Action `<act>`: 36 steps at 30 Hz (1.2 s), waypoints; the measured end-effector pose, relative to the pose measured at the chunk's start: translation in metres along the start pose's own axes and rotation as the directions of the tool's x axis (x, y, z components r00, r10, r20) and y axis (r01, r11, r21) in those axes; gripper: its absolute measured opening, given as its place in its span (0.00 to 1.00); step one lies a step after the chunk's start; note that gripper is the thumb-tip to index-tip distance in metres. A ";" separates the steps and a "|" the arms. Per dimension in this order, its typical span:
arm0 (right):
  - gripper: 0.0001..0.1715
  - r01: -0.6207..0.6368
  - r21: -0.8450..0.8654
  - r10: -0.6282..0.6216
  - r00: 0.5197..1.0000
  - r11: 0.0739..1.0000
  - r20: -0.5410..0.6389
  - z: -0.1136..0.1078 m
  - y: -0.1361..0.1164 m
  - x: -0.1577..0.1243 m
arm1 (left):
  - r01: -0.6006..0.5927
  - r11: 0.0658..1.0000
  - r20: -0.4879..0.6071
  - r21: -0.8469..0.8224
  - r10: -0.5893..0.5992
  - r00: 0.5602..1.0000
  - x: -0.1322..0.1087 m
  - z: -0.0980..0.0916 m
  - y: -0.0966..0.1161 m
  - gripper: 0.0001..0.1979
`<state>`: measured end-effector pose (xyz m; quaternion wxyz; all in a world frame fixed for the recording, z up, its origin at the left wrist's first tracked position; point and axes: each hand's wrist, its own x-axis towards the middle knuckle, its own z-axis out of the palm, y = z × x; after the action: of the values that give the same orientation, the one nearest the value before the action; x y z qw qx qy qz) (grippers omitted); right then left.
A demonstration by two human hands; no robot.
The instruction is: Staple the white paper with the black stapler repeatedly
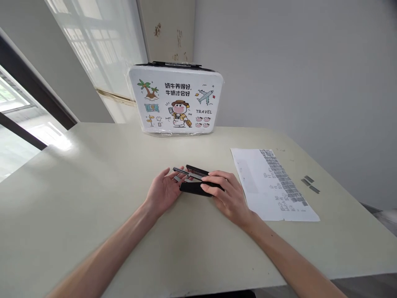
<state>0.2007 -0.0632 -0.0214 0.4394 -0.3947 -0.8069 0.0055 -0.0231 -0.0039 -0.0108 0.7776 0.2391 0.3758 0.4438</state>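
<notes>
A black stapler (194,188) is opened up over the middle of the table, its metal magazine showing between the two black parts. My right hand (228,194) wraps round its right end, fingers over the top. Palm up, my left hand (164,190) lies at the stapler's left end with its fingers spread and partly behind it. A small grey strip, which looks like staples, shows by the left fingers (177,179); whether it rests on them is hard to tell.
A printed white sheet (251,182) lies right of my right hand. Several grey staple strips (314,189) sit farther right on the table (124,248). At the back stands a white case (182,99) with cartoon pictures, wrapped in clear plastic. A wall rises behind.
</notes>
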 end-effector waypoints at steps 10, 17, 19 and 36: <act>0.11 -0.345 0.313 0.422 0.879 0.885 -0.221 0.006 0.001 0.000 | -0.359 0.658 0.014 0.662 0.467 0.884 -0.012 0.000 0.000 0.27; 0.11 -0.391 0.372 0.474 0.865 0.842 -0.163 0.007 -0.001 0.001 | -0.483 0.326 0.314 0.813 0.453 0.835 -0.020 0.006 -0.016 0.32; 0.11 -0.409 0.383 0.492 0.858 0.829 -0.150 0.005 -0.002 0.002 | -0.474 0.380 0.305 0.794 0.425 0.852 -0.022 0.009 -0.017 0.31; 0.21 -0.461 0.341 0.432 0.887 0.819 0.162 0.083 0.086 0.116 | 0.052 0.987 0.048 -0.150 -0.045 0.998 -0.007 0.003 0.001 0.12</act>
<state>0.1613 0.0986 -0.0215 0.4608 -0.4820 -0.6925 0.2755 -0.0235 -0.0094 -0.0059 0.8122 0.1800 0.3294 0.4465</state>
